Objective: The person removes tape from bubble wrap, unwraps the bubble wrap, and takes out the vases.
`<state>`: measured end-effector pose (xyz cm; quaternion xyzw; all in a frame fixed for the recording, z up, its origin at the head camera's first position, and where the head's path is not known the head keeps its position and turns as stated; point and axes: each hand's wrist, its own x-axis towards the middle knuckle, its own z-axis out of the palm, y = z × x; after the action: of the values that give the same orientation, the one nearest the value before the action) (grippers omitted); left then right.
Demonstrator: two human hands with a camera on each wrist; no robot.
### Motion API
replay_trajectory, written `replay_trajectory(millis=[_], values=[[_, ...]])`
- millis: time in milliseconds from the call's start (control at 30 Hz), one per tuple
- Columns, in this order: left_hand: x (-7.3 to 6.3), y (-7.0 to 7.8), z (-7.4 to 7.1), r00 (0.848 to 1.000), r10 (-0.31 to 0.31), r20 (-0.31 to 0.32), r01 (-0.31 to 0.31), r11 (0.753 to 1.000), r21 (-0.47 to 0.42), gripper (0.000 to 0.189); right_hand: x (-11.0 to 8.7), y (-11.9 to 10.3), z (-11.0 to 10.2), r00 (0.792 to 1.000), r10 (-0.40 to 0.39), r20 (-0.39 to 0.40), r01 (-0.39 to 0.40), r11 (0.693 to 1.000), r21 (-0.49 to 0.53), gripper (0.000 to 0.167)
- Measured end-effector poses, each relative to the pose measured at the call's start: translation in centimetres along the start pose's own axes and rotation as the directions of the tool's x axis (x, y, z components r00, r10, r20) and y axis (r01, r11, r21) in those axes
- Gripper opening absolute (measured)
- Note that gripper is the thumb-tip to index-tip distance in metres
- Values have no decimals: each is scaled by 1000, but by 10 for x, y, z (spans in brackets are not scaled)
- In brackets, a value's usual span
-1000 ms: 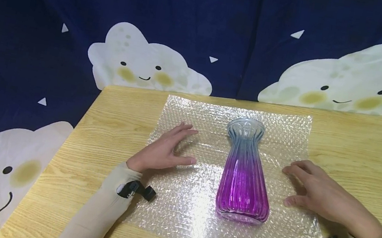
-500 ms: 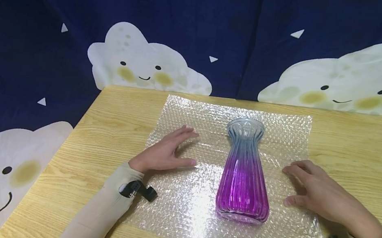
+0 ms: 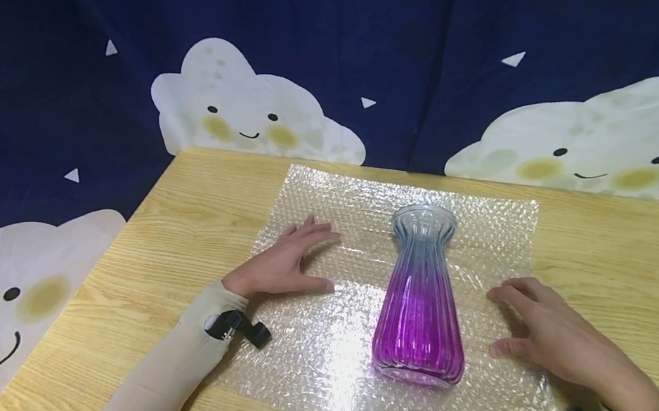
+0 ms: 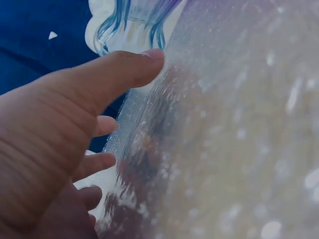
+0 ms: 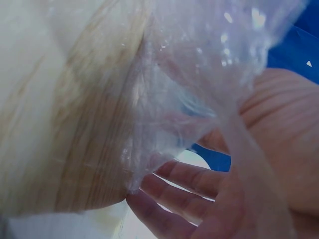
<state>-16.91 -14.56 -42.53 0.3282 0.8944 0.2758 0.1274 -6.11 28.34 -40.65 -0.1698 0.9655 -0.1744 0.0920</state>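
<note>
A ribbed glass vase [image 3: 425, 305], pale blue at the neck and purple at the base, lies on a sheet of bubble wrap [image 3: 314, 352]. My left hand [image 3: 279, 262] is over the wrap to the left of the vase, fingers spread and thumb apart, holding nothing. In the left wrist view its thumb [image 4: 124, 74] overlaps the vase's neck. On the right, my right hand [image 3: 560, 332] is at the wrap's right edge with bent fingers and thumb apart. In the right wrist view a raised fold of wrap [image 5: 199, 55] passes before its palm and partly hides its fingers.
Under the wrap is a wood-grain table [image 3: 196, 200], its far edge close to a dark blue curtain [image 3: 354, 39] printed with smiling clouds. Small black devices are strapped to both wrists, over light sleeves [image 3: 172, 359].
My left hand's fingers have spread slightly wider, and its thumb has dropped a little. The right hand, the vase and the wrap have stayed in place.
</note>
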Motion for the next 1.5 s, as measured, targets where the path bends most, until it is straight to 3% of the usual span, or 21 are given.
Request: replay_trajectory(millis=[400, 1500], values=[[1, 1, 1, 998, -34, 51, 31, 997, 64, 96, 0, 0, 0, 1000, -4, 2, 4, 1000, 0, 79], [0, 0, 2, 999, -30, 40, 26, 995, 93, 94, -2, 5, -2, 999, -10, 31, 10, 1000, 8, 85]])
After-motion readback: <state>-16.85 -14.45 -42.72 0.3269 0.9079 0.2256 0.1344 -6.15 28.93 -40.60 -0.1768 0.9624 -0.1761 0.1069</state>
